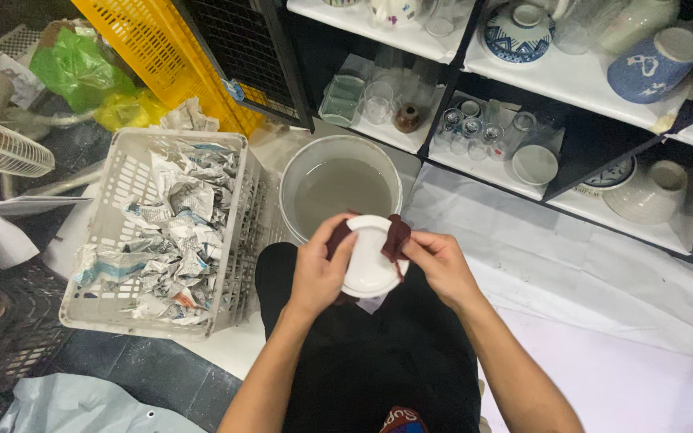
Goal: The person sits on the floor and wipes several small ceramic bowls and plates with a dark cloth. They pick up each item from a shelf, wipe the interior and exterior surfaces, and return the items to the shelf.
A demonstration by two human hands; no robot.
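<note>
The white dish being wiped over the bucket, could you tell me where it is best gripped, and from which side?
Probably by its rim, from the two opposite sides. The white dish is shallow and round, facing up, and the left hand and right hand already pinch opposite edges through the dark red cloth.

**One head-worn camera, looking steeply down**

The single view comes from the person's head and faces almost straight down over the lap. It sits close: both forearms enter from the bottom edge and meet at frame centre. The round grey plastic bucket of murky water (340, 186) lies just above centre, and the black-framed shelving with white boards (571, 80) fills the upper right.
</note>
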